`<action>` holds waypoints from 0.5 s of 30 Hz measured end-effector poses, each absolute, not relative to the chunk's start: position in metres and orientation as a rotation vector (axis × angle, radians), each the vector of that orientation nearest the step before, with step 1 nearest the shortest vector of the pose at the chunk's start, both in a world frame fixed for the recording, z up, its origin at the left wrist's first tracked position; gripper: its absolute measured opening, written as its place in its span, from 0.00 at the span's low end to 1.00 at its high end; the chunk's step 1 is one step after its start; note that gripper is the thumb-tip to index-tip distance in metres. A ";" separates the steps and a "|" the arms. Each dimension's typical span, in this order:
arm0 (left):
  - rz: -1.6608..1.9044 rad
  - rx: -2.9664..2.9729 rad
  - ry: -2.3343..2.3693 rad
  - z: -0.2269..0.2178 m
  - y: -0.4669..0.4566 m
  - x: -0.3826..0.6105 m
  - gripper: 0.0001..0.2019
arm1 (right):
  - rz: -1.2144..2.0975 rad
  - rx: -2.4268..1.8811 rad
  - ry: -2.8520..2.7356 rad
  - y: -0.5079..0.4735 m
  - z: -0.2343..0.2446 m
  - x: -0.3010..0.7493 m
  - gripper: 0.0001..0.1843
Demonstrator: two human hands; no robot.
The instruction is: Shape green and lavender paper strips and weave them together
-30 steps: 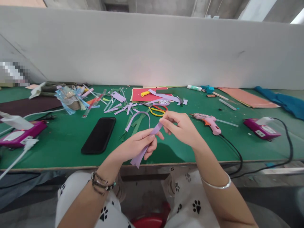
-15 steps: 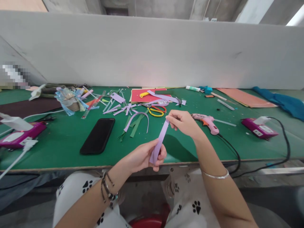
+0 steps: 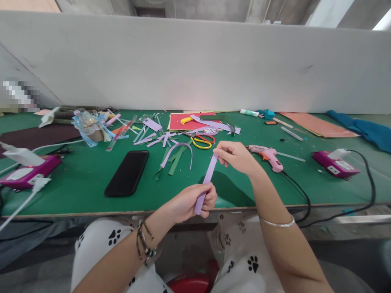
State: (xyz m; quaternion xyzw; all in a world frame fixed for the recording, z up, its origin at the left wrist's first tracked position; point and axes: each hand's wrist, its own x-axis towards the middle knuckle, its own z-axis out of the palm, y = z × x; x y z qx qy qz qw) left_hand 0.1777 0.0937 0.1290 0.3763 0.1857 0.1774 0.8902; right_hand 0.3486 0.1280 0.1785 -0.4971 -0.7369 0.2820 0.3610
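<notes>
the left hand [image 3: 195,202] grips a purple paper strip [image 3: 209,174] low down, thumb pressing on its face and fingers curled, and the right hand [image 3: 234,156] pinches the upper end between thumb and fingertip. the strip is stretched between the two hands, near the front edge of the green table [image 3: 82,185], its top leaning to one o'clock and its lower end poking past the left hand toward seven. measured from the strip, the scissors [image 3: 199,145] lie close to twelve o'clock, and a curved purple strip [image 3: 182,145] between ten and eleven, just beside some green strips [image 3: 175,163]. the black phone [image 3: 126,173] lies at nine. the pink glue gun [image 3: 269,156] is between two and three, near the right hand. farther out, red card [image 3: 177,121] lies at eleven, a glue stick [image 3: 249,113] at one, and a purple socket box [image 3: 336,165] at three.
</notes>
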 end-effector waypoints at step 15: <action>0.357 0.633 0.384 0.134 0.081 0.183 0.14 | 0.310 -1.338 -2.219 0.137 0.168 0.348 0.14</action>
